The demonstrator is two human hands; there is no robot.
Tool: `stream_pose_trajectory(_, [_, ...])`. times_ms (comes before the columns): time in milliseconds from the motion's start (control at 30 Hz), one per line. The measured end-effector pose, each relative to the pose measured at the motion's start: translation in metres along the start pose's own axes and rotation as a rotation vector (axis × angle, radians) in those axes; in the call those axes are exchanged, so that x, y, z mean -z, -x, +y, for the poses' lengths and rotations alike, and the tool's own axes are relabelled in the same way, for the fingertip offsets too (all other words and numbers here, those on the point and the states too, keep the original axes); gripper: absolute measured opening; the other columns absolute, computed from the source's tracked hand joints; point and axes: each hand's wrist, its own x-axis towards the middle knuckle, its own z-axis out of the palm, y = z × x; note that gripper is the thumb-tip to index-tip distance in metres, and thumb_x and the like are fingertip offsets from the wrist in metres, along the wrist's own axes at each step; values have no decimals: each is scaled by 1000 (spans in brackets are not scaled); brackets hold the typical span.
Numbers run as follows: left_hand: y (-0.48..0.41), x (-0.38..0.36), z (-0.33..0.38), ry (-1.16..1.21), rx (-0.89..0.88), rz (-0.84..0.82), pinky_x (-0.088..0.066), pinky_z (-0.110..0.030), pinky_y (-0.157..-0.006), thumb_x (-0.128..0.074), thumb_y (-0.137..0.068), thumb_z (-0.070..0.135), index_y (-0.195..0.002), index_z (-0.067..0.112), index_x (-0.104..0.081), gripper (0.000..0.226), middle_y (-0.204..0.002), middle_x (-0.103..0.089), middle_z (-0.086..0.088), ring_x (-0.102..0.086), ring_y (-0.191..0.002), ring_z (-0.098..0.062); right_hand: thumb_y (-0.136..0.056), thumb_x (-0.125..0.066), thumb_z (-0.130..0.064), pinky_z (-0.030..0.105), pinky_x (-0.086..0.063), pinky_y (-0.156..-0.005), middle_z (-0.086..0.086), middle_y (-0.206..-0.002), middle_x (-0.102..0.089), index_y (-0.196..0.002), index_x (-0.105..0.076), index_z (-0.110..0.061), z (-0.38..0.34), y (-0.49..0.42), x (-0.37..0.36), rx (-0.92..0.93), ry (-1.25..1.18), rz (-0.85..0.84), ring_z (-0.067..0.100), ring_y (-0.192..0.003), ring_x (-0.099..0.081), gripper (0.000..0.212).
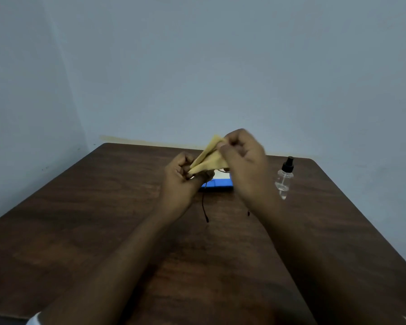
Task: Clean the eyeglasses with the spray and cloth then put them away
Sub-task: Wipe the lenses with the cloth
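Over the table (103, 207), the cloth (209, 158) is stretching between the left hand (181, 177) and the right hand (242, 156). The case (218, 184) is lying just behind them, the eyeglasses (204, 205) are trailing beneath the left hand, and the spray bottle (284, 181) is standing right of the right hand.

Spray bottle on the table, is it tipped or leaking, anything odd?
Nothing stands out. The spray bottle stands upright with its black nozzle on, and the table around it shows no wet patch.

Soft yellow cloth (209, 158), matt and creased. The bench (103, 207) is dark wood, grain showing, a dull sheen. Spray bottle (284, 181): clear glossy plastic, black matt top. Blue case (220, 183) looks smooth. Wall (220, 66) is flat matt paint.
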Motion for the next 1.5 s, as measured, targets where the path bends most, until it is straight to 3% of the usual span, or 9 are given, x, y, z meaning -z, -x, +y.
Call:
stream_pose_trajectory(133, [-1,2,-2,59,39,11,-62,-28,-76,-84,-84,-2,-90,21,-65,31,-84,-79,-3,-78,-87,-17,-89,-59,-20,56,-59,-71,23,-84,-71,-80,-60,-17,13,-21,42,-194,-400,109,44,-83,-74,10])
stream_pose_trajectory(200, [-2,2,-3,61,32,25,-63,-30,-77,-85,-84,0,-92,20,-68,27,-86,-80,-3,-78,-87,-16,-96,-61,-15,59,-60,-71,18,-82,-71,-80,-60,-15,31,-26,62,-233,-416,150,38,-80,-73,16])
stream_pose_trajectory(400, [-4,3,-6,34,5,41,-64,-34,-85,-86,-84,5,-92,32,-79,28,-95,-81,-2,-78,-90,-18,-99,-70,-19,30,-52,-48,3,-84,-69,-92,-70,-16,91,-22,97,-257,-118,439,18,-68,-65,8])
stream_pose_trajectory(633, [-9,7,-7,109,25,79,-64,-33,-83,-85,-83,-1,-91,30,-80,32,-90,-80,0,-76,-90,-14,-99,-62,-8,22,-37,-42,6,-86,-73,-98,-79,-13,101,-21,99,-577,-212,-113,9,-56,-60,18])
stream_pose_trajectory(867, [-10,7,-7,212,62,91,-65,-36,-82,-82,-85,-4,-90,25,-79,29,-86,-79,-5,-78,-89,-19,-91,-74,-27,22,-34,-46,8,-94,-74,-103,-81,-10,101,-15,103,-411,-317,-355,8,-61,-54,22])
stream_pose_trajectory(1133, [-11,3,-11,167,76,89,-60,-31,-92,-86,-78,9,-111,24,-76,37,-109,-80,-6,-76,-104,-19,-73,-92,-50,22,-28,-45,5,-81,-65,-96,-81,-14,97,-11,96,-220,-455,-308,7,-54,-42,44])
stream_pose_trajectory(1300, [-7,4,17,68,1,245,-50,-22,-59,-74,-84,39,-85,30,-71,9,-77,-66,7,-59,-66,-9,-72,-91,-54,22,-33,-47,3,-88,-73,-97,-82,-16,95,-11,95,-162,-466,-215,6,-59,-53,47])
stream_pose_trajectory(1400, [0,-11,41,88,208,106,-37,-23,-44,-65,-91,48,-66,22,-74,38,-61,-63,-1,-52,-50,-12,-72,-91,-56,20,-39,-48,1,-90,-75,-99,-82,-15,95,-11,92,-134,-452,-178,3,-62,-58,49])
stream_pose_trajectory(1500, [4,-32,53,148,503,-152,-49,-26,-56,-63,-97,46,-87,17,-85,37,-88,-80,-5,-68,-70,-15,-74,-88,-59,21,-42,-54,3,-94,-76,-101,-82,-16,96,-7,89,-103,-384,-165,9,-70,-60,50])
